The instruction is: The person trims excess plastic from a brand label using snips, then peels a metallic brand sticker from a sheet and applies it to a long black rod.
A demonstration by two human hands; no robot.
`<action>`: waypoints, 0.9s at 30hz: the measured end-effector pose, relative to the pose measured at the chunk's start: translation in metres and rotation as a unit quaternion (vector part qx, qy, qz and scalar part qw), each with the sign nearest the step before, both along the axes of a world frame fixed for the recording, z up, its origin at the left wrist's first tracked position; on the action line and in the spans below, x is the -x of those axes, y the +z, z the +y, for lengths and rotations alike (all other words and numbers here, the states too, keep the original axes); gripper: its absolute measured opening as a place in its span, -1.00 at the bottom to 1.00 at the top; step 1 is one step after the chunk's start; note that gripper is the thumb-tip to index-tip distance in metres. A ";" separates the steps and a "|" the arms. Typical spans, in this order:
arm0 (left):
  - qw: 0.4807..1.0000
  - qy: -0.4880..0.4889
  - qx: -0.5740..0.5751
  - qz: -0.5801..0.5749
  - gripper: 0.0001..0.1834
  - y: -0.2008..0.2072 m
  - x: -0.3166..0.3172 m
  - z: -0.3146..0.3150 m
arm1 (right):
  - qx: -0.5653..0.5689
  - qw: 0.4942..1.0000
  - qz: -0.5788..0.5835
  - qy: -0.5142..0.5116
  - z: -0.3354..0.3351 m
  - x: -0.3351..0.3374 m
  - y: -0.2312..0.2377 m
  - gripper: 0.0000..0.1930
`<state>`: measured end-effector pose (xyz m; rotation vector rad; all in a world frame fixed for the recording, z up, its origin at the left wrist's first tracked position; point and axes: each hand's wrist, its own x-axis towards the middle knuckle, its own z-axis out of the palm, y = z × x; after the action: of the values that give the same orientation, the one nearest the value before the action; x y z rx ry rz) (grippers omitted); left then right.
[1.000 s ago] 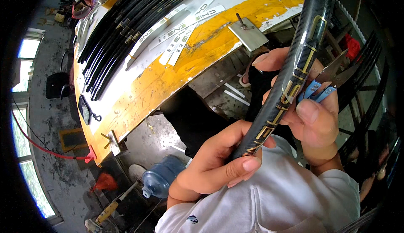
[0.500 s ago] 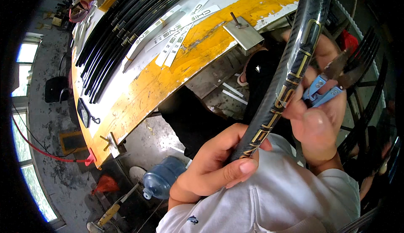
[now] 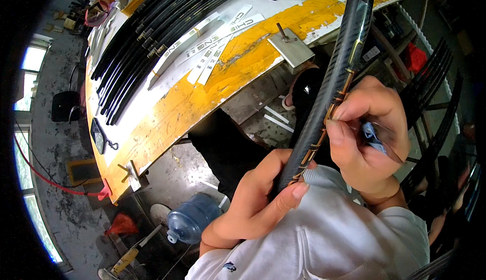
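Observation:
A curved black carbon-fibre piece (image 3: 331, 77), like a wheel rim, runs from the top edge down toward my lap. Gold-and-black lettering (image 3: 338, 97) lies along its right side, with a glossy clear film patch higher up. My left hand (image 3: 253, 199) is closed around its lower end, thumb on the near side. My right hand (image 3: 374, 153) keeps small blue-handled snips (image 3: 373, 137) in the palm, mostly hidden by the fingers. Its thumb and forefinger pinch together at the lettering's edge; whether they grip any film there, I cannot tell.
The yellow-and-white worktable (image 3: 167, 108) holds several curved black strips (image 3: 136, 47) and white printed strips (image 3: 212, 57). Metal clamps (image 3: 291, 47) sit on its near edge. A blue water bottle (image 3: 192, 219) lies on the floor. Black curved pieces (image 3: 430, 82) hang at right.
My right hand has turned and come in against the lettering, thumb and forefinger now pinched there; the snips have swung into the palm. The carbon piece has shifted slightly left. My left hand keeps its hold.

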<state>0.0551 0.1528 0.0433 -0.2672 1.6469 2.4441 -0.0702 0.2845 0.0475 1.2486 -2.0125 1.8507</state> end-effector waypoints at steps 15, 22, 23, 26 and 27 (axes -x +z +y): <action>0.975 -0.052 -0.216 -0.002 -0.65 -0.010 0.001 -0.005 | 0.121 0.956 -0.266 -0.036 -0.006 0.006 0.010 -0.71; 0.989 -0.046 -0.141 -0.010 -0.62 -0.006 0.002 -0.005 | 0.101 0.891 -0.441 0.038 -0.007 -0.014 0.017 -0.51; 0.991 -0.049 -0.123 -0.005 -0.62 -0.006 0.002 -0.005 | 0.096 0.885 -0.453 0.043 -0.007 -0.014 0.018 -0.49; 0.995 -0.056 -0.088 0.002 -0.61 -0.006 0.001 -0.005 | 0.084 0.876 -0.472 0.050 -0.007 -0.013 0.021 -0.42; 0.994 -0.056 -0.090 0.000 -0.61 -0.006 0.000 -0.005 | 0.079 0.876 -0.474 0.049 -0.006 -0.013 0.021 -0.39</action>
<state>0.0548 0.1480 0.0375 -0.1464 1.3895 2.4856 -0.0576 0.2786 0.0685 0.3752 -2.0720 2.9880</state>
